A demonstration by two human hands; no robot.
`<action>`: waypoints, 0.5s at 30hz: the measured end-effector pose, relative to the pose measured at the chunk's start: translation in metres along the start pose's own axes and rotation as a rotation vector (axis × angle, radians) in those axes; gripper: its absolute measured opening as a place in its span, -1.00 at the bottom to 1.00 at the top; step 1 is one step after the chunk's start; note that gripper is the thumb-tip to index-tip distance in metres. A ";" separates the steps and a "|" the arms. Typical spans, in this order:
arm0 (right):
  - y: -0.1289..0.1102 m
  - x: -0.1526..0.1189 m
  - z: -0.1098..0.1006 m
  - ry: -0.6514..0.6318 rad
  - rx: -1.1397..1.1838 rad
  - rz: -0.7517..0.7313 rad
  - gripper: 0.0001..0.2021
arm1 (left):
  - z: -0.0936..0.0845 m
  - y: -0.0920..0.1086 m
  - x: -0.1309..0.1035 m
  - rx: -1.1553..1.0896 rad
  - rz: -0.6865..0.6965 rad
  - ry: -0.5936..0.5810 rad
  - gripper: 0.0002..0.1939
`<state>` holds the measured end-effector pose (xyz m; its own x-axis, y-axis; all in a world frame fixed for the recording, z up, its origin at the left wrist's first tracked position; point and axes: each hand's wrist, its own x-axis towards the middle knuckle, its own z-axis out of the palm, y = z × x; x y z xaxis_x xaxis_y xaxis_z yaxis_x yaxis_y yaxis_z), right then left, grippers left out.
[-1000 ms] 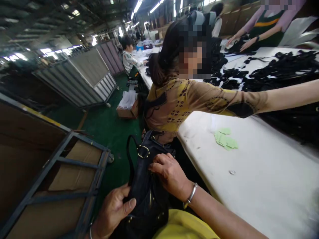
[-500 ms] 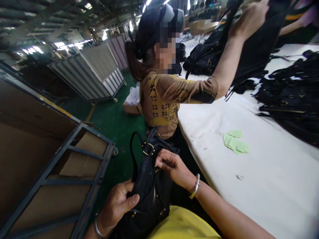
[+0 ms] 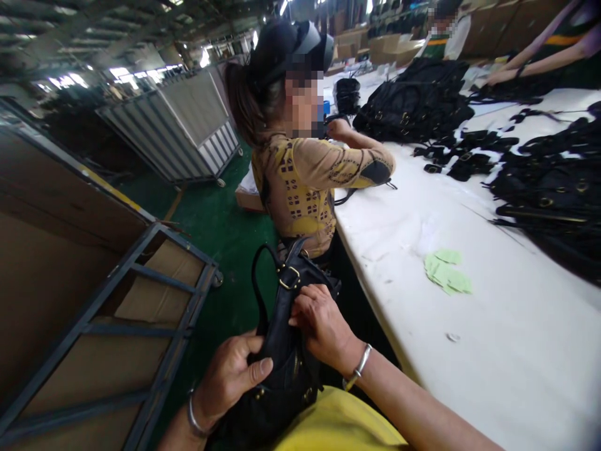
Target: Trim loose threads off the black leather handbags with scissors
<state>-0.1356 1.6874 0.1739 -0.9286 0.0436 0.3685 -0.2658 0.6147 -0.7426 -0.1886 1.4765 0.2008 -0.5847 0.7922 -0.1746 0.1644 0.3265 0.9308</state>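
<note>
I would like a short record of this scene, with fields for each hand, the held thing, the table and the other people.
Left hand: grips the side of the black handbag, thumb across its front.
Right hand: fingers at the bag's top edge, near the brass buckle.
Handbag: upright on the lap, handle loop standing up.
Table: white; green paper slips and piles of black bags lie on it.
Nearby person: seated at the table in a yellow patterned top.
Left side: metal-frame cart lined with cardboard.
</note>
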 end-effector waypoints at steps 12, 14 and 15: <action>0.024 -0.010 -0.011 0.024 0.553 0.285 -0.74 | 0.003 -0.011 -0.002 -0.076 -0.092 0.065 -0.60; 0.024 -0.010 -0.007 0.062 0.418 0.147 -0.82 | 0.004 -0.010 -0.002 -0.088 -0.095 0.065 -0.60; 0.023 -0.011 -0.005 0.062 0.369 0.088 -0.85 | 0.005 -0.010 -0.002 -0.083 -0.097 0.067 -0.60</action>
<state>-0.1305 1.7048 0.1557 -0.9376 0.1383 0.3190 -0.2716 0.2819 -0.9202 -0.1855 1.4745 0.1905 -0.6467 0.7221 -0.2456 0.0399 0.3536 0.9345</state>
